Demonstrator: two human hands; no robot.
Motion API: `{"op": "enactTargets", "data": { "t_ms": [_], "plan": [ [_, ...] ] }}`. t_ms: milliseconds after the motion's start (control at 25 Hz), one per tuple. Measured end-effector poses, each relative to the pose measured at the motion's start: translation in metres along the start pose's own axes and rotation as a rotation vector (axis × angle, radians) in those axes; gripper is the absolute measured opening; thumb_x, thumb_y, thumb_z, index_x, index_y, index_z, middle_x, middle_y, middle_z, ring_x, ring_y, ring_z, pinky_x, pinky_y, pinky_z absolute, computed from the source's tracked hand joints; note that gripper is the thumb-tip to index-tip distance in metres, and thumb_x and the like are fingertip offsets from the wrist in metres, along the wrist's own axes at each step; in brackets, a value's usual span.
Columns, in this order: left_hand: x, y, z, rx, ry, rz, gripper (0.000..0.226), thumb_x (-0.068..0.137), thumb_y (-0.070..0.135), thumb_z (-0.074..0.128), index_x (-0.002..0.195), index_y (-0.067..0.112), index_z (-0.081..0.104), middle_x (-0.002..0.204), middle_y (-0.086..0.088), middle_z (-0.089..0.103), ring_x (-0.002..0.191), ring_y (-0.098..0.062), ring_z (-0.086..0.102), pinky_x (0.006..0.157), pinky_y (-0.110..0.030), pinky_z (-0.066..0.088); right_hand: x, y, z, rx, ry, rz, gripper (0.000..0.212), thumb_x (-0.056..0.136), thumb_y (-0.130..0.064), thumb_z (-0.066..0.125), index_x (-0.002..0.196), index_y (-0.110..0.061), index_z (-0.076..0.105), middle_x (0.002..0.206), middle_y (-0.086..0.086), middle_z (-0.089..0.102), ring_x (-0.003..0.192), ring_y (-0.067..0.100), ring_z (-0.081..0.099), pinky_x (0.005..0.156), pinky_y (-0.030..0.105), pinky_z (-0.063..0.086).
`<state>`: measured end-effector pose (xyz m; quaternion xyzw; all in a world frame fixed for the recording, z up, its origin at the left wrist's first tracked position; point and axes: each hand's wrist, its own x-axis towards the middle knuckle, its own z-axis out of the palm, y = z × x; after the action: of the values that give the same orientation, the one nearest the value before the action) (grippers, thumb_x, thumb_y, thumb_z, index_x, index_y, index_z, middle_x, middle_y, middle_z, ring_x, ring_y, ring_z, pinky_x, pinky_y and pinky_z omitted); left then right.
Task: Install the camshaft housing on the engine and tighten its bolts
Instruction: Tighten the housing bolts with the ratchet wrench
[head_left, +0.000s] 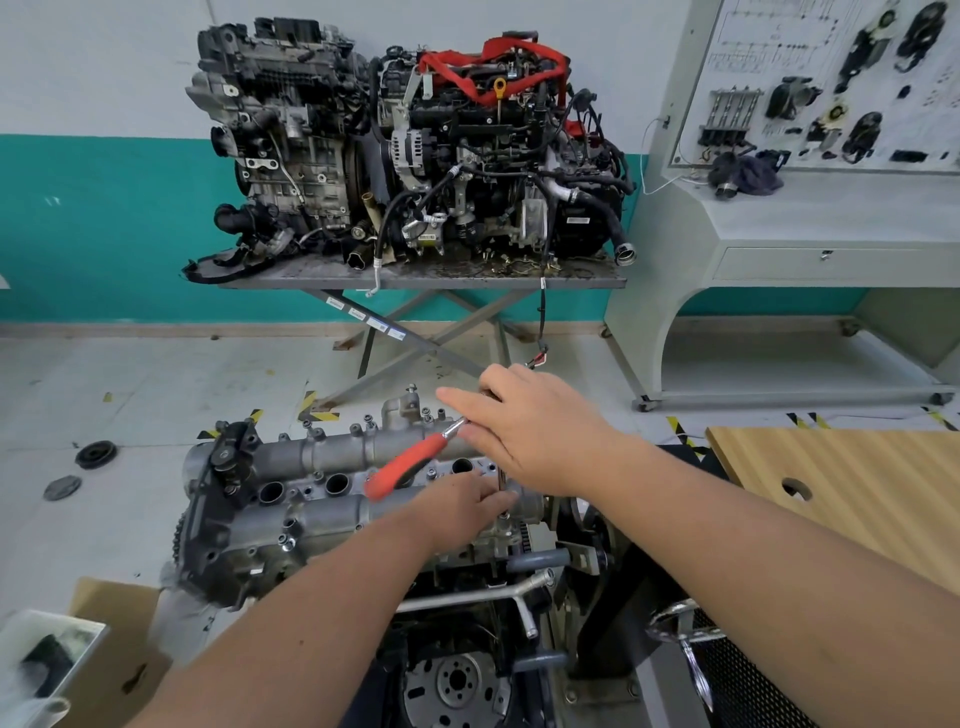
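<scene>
While gripped, ribbed orange ratchet handle (408, 464).

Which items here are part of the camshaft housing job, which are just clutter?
In use: camshaft housing; red-handled ratchet; left hand steadying the socket extension; right hand on the ratchet head.

Lying about: two engines on the stand; cardboard box; wooden board.

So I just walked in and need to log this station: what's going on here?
A person is bolting the camshaft housing onto an engine. The right hand rests over the head end of a red-handled ratchet, while the left hand steadies the extension running down to a bolt near the housing's right end. The housing already sits in place on the engine. Two other engines sit on a stand behind.
</scene>
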<state>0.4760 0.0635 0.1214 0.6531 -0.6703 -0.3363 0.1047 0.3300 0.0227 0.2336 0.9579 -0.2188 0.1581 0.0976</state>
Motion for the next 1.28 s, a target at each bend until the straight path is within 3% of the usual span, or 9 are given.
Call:
{"op": "enactTargets", "data": {
  "t_ms": [240, 360, 440, 600, 840, 920, 1080, 1200, 1280],
  "plan": [
    [0.001, 0.000, 0.003, -0.023, 0.031, 0.019, 0.047, 0.104, 0.050, 0.041, 0.076, 0.014, 0.053, 0.147, -0.010, 0.051, 0.149, -0.012, 0.025, 0.107, -0.032, 0.033, 0.023, -0.006, -0.006, 0.310, -0.102, 0.398, 0.036, 0.102, -0.037, 0.039, 0.075, -0.020, 0.055, 0.067, -0.001, 0.058, 0.064, 0.023, 0.057, 0.054, 0.034, 0.044],
    [0.002, -0.001, 0.005, -0.057, 0.034, 0.013, 0.046, 0.103, 0.050, 0.042, 0.075, 0.014, 0.050, 0.112, -0.012, 0.065, 0.138, -0.022, 0.043, 0.090, -0.031, 0.038, 0.028, -0.004, -0.009, 0.946, -0.101, 0.848, 0.023, 0.098, -0.023, 0.048, 0.090, -0.008, 0.063, 0.066, 0.005, 0.071, 0.066, 0.025, 0.069, 0.073, 0.042, 0.057],
    [0.003, -0.003, 0.005, -0.037, 0.026, 0.020, 0.045, 0.102, 0.053, 0.040, 0.090, 0.015, 0.060, 0.124, -0.010, 0.062, 0.132, -0.024, 0.048, 0.096, -0.036, 0.041, 0.025, -0.009, -0.010, 1.603, -0.024, 1.073, 0.010, 0.098, -0.016, 0.050, 0.102, -0.007, 0.054, 0.069, 0.005, 0.071, 0.068, 0.023, 0.071, 0.069, 0.034, 0.056],
    [0.005, -0.006, 0.007, -0.016, 0.028, 0.048, 0.047, 0.102, 0.054, 0.039, 0.104, 0.013, 0.062, 0.139, -0.007, 0.056, 0.140, -0.020, 0.039, 0.105, -0.038, 0.038, 0.007, -0.018, 0.001, 2.107, 0.317, 0.990, 0.018, 0.097, -0.008, 0.058, 0.082, -0.016, 0.052, 0.080, 0.005, 0.070, 0.079, 0.022, 0.068, 0.058, 0.025, 0.053],
    [0.004, -0.008, 0.007, -0.083, 0.033, 0.030, 0.047, 0.101, 0.053, 0.042, 0.094, 0.012, 0.063, 0.110, 0.002, 0.065, 0.128, -0.022, 0.051, 0.083, -0.034, 0.039, -0.023, -0.031, 0.028, 1.237, 0.414, 0.733, 0.023, 0.097, -0.047, 0.054, 0.117, -0.052, 0.065, 0.121, -0.022, 0.065, 0.115, -0.002, 0.059, 0.100, 0.027, 0.051],
    [0.004, -0.007, 0.008, -0.107, 0.027, 0.024, 0.039, 0.101, 0.047, 0.044, 0.097, 0.014, 0.065, 0.093, 0.010, 0.065, 0.126, -0.023, 0.053, 0.081, -0.034, 0.038, -0.025, -0.031, 0.035, 0.890, 0.521, 0.472, 0.027, 0.098, -0.035, 0.056, 0.123, -0.036, 0.066, 0.134, -0.014, 0.060, 0.126, 0.005, 0.054, 0.107, 0.028, 0.045],
    [0.003, -0.006, 0.007, -0.017, 0.080, 0.070, 0.025, 0.101, 0.030, 0.050, 0.117, 0.018, 0.064, 0.113, 0.003, 0.067, 0.126, -0.022, 0.053, 0.094, -0.031, 0.042, -0.019, -0.016, 0.033, 0.235, 0.488, 0.121, 0.030, 0.082, 0.006, 0.064, 0.107, -0.005, 0.074, 0.126, 0.012, 0.066, 0.111, 0.033, 0.060, 0.092, 0.039, 0.051],
    [-0.001, -0.004, 0.006, -0.114, 0.079, 0.056, 0.013, 0.100, 0.049, 0.049, 0.099, 0.049, 0.062, 0.087, 0.025, 0.069, 0.081, 0.006, 0.065, 0.071, -0.018, 0.051, -0.012, -0.007, 0.016, 0.048, 0.282, 0.057, 0.035, 0.089, -0.015, 0.048, 0.117, -0.009, 0.068, 0.109, 0.009, 0.065, 0.097, 0.032, 0.059, 0.081, 0.045, 0.050],
    [-0.001, -0.002, 0.004, -0.015, 0.068, 0.018, 0.033, 0.099, 0.055, 0.044, 0.074, 0.037, 0.056, 0.065, 0.015, 0.059, 0.059, 0.000, 0.055, 0.056, -0.023, 0.039, -0.009, -0.005, 0.006, 0.024, 0.139, 0.049, 0.047, 0.096, -0.034, 0.037, 0.134, -0.015, 0.059, 0.104, 0.008, 0.058, 0.090, 0.028, 0.052, 0.078, 0.041, 0.045]
  ]
}}
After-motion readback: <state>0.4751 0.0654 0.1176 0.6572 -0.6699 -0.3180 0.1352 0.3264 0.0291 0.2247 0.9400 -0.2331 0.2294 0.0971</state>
